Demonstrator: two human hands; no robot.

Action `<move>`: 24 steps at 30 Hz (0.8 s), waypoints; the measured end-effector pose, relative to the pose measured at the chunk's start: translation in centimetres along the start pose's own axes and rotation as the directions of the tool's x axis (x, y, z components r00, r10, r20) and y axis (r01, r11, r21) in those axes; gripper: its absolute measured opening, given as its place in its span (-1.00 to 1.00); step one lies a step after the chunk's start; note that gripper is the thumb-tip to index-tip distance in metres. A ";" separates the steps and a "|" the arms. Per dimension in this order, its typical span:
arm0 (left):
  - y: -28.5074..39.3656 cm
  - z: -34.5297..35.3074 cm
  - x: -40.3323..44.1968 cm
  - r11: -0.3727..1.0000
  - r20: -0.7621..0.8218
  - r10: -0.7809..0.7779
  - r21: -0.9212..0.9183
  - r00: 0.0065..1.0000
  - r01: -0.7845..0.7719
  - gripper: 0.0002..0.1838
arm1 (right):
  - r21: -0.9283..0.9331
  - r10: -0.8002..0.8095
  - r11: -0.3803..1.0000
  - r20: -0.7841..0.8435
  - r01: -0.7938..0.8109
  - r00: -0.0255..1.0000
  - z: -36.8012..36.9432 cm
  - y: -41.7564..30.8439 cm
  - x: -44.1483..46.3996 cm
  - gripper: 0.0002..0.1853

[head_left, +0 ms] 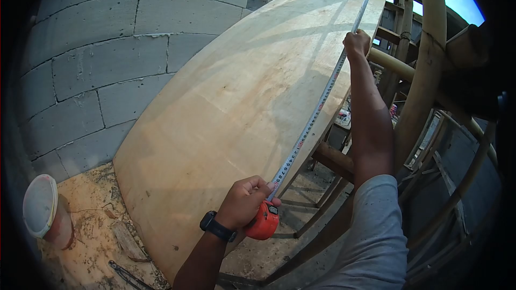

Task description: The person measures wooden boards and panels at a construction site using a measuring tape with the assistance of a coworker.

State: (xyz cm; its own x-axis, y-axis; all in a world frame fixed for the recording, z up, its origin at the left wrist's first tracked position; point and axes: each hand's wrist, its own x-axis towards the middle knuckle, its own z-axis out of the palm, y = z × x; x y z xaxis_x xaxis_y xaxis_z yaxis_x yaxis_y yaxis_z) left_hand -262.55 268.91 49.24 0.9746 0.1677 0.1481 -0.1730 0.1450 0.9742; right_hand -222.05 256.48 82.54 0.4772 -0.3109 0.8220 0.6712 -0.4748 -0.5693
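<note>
My left hand (248,202), with a dark watch on the wrist, grips a red tape measure case (263,221) at the near end of a large plywood sheet (215,113). The white tape blade (309,125) runs out of the case along the sheet's right edge and on past its far end. Farther up, my right hand (357,43) is closed around the blade near that same edge. The blade's far tip is too small to make out.
A grey block wall (113,59) rises on the left. At the lower left are a lidded bucket (60,225), a wood scrap (128,241) and a black tool (129,276) on a dusty board. Bamboo poles (430,48) stand close on the right, over a lower floor.
</note>
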 end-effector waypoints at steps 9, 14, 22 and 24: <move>-0.1 0.4 1.1 1.000 -0.014 0.005 -0.023 1.000 -0.005 -0.79 | -0.036 0.016 0.999 0.018 -0.015 1.000 1.4 2.9 0.8 -0.85; 0.1 0.3 1.9 1.000 0.006 0.028 0.006 1.000 -0.028 -0.79 | -0.118 0.194 0.977 0.134 -0.179 0.972 0.7 3.4 0.3 -0.74; -0.1 0.1 2.8 0.998 0.037 0.052 -0.030 0.998 -0.051 -0.78 | -0.143 0.203 0.973 0.143 -0.183 0.969 0.7 3.6 0.4 -0.70; 0.1 0.1 2.9 0.999 0.039 0.046 -0.028 0.998 -0.045 -0.78 | -0.143 0.219 0.969 0.146 -0.199 0.965 0.6 3.1 0.2 -0.68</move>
State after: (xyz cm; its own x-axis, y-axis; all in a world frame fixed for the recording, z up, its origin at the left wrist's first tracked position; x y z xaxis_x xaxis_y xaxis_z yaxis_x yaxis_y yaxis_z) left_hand -259.75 269.30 49.74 0.9703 0.1362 0.1997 -0.2209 0.1643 0.9614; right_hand -219.47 255.45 80.92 0.6906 -0.2836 0.6654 0.4746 -0.5166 -0.7127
